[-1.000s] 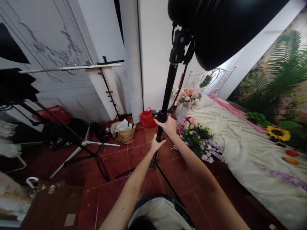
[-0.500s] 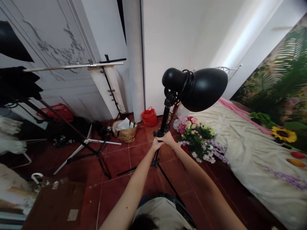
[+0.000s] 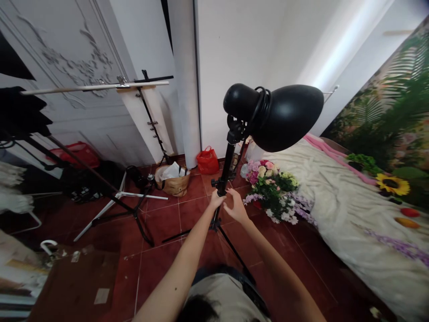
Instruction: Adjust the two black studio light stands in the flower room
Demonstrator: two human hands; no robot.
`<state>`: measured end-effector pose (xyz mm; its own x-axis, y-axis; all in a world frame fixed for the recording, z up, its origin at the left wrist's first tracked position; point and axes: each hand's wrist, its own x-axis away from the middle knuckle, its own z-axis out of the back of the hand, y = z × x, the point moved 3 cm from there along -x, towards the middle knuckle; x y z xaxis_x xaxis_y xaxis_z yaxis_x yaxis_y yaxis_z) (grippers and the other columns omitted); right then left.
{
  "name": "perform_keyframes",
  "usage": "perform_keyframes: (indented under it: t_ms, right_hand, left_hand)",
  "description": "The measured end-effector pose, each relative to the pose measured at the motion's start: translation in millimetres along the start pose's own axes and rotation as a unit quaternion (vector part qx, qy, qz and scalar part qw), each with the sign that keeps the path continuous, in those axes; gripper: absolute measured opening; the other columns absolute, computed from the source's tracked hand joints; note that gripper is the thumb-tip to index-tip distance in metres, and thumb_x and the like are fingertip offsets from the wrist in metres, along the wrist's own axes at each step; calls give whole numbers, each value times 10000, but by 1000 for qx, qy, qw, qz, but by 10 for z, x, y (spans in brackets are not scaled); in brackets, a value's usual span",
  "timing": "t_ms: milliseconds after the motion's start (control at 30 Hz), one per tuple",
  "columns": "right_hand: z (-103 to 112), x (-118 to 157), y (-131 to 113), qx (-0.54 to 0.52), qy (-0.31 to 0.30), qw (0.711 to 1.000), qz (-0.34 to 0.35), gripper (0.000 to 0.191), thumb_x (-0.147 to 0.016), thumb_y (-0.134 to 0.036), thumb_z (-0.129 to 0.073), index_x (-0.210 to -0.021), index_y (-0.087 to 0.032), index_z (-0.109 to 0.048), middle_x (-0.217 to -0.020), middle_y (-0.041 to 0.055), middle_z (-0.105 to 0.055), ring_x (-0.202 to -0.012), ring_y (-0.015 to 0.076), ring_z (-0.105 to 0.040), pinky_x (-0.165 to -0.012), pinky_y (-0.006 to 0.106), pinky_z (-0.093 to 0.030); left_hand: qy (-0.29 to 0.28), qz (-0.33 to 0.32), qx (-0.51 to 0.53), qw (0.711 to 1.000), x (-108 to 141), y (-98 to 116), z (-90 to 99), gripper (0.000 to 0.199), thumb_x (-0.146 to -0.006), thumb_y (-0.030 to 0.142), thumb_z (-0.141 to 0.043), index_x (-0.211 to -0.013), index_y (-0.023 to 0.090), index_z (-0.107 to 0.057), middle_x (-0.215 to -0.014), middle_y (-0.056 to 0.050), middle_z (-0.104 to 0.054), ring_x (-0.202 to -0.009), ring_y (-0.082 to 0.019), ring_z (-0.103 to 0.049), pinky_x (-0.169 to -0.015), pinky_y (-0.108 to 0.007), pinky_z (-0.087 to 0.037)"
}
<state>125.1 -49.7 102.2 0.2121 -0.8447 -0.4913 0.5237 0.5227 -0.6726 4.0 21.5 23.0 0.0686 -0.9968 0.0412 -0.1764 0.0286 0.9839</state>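
Note:
A black light stand (image 3: pixel 228 163) rises from the floor in front of me, its tripod legs spread. On top sits a black studio lamp (image 3: pixel 288 117) with a dome-shaped reflector and a coiled cable around its neck, facing right. My left hand (image 3: pixel 217 199) is wrapped around the stand's pole just below a black clamp knob. My right hand (image 3: pixel 235 206) is beside the pole on the right, fingers curved and apart, with a gap between thumb and fingers. Whether its fingertips touch the pole is hard to tell.
A flower bouquet (image 3: pixel 271 188) stands on the floor right of the stand, against a bed with a cream cover (image 3: pixel 338 214). Behind are a red bag (image 3: pixel 208 161) and a woven basket (image 3: pixel 174 184). Another tripod (image 3: pixel 134 210) and a cardboard box (image 3: pixel 80 281) are at left.
My right hand has come away from the pole and opened, shifting slightly right and down. My left hand stays on the pole. The lamp looks slightly higher and larger in view.

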Motion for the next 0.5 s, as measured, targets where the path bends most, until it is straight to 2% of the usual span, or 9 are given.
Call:
perform_keyframes:
  t_ms: [133,233,367,500]
  right_hand:
    - [25,254,40,15,9,1000,-6,457,-798,-246,-515,-1246,-193,-446,-1333,124,-449,-1282,238,-376,-1077,465,-299]
    - [-16,336,69,17,3,1000,-12,458,-843,-280,-477,-1289,-188,-424,-1386,123,-404,-1310,234,-344,-1084,468,-293]
    - [-77,342,65,22,-11,999,-23,519,-891,-326,-421,-1383,-192,-326,-1464,106,-301,-1363,219,-254,-1107,454,-259]
    - [-134,235,77,35,-35,998,-24,536,-919,-362,-370,-1420,-200,-268,-1491,96,-251,-1385,211,-196,-1121,461,-210]
  left_hand:
    - [17,-26,-60,998,33,64,3,245,-494,43,-638,-722,127,-617,-732,-18,-646,-655,-130,-571,-670,-260,-463]
    - [20,-25,-78,996,36,85,-7,222,-503,52,-627,-710,134,-612,-706,-10,-637,-645,-129,-565,-658,-255,-463]
    - [19,-12,-68,997,27,65,-23,178,-499,60,-636,-655,135,-594,-634,6,-611,-615,-119,-551,-616,-230,-454]
    - [11,-5,-51,999,25,52,-24,161,-496,76,-669,-617,131,-578,-600,13,-596,-579,-109,-536,-591,-224,-447]
